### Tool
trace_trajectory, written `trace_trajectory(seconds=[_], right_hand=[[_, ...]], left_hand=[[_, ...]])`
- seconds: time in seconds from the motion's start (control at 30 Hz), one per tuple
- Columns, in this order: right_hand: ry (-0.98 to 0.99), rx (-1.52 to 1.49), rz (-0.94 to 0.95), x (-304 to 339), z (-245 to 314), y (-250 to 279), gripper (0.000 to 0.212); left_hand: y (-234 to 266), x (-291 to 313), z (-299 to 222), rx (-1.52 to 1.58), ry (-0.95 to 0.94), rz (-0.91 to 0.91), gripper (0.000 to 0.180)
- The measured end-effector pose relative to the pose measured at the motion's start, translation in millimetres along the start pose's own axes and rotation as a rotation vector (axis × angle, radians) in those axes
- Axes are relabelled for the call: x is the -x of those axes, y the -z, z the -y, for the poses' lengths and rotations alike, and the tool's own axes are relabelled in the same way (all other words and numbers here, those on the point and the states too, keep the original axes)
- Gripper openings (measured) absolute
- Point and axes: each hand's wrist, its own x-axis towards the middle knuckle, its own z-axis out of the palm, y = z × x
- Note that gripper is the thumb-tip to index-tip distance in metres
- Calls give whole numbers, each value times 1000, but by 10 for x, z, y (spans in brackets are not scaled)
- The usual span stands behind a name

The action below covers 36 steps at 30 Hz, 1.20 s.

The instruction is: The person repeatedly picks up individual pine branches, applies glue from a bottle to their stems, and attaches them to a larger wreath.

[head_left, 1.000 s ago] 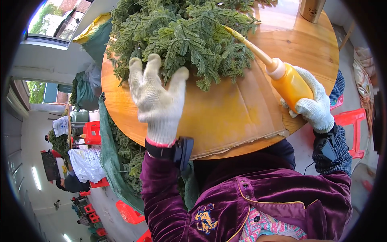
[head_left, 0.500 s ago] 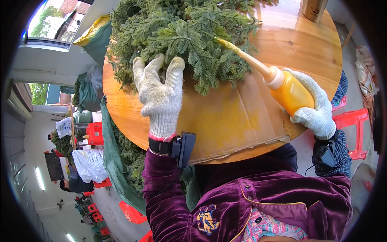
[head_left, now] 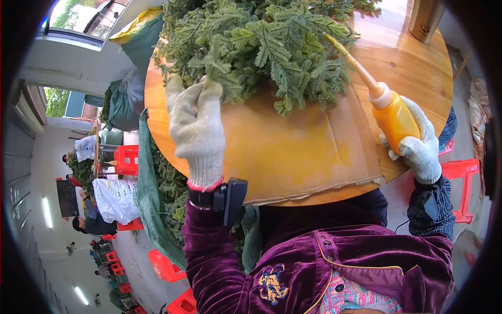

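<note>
My left hand (head_left: 197,125), gloved in off-white knit, is at the near left edge of a heap of green needle branches (head_left: 272,47). Its thumb and a fingertip are brought together, pinching the lower end of a blurred sprig (head_left: 213,70). The sprig rises just beyond the fingertips, with the heap directly behind it. My right hand (head_left: 422,152), likewise gloved, is wrapped around a squeeze bottle (head_left: 396,123) with orange-yellow contents. The bottle is tilted; its long nozzle (head_left: 361,68) points up and to the left, the tip close to the heap's right side. I cannot tell whether the tip touches any needles.

The heap lies on a round wooden surface (head_left: 402,63), beyond a yellow-stained cardboard sheet (head_left: 303,157) that sits between my two hands. A metallic tumbler (head_left: 426,21) stands at the far right. A red stool (head_left: 463,183) is beside my right forearm.
</note>
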Motion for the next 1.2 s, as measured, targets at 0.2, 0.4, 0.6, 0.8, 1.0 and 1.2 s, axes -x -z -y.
trace_trajectory(seconds=[0.2, 0.4, 0.6, 0.8, 1.0, 1.2], right_hand=[[30, 47, 9, -33, -78, -11, 96], [44, 156, 41, 10, -79, 49, 93], [128, 197, 91, 91, -74, -5, 90], [344, 630, 327, 273, 119, -84, 86], [458, 859, 421, 165, 221, -297, 83], [461, 885, 443, 126, 281, -556, 78]], left_hand=[[534, 312, 64, -547, -612, 78, 30], [607, 858, -66, -728, -578, 388, 38], [605, 835, -143, -800, -557, 494, 39], [526, 826, -80, -807, -502, 524, 39], [451, 797, 7, -788, -602, 427, 35], [523, 820, -71, -753, -497, 502, 35]])
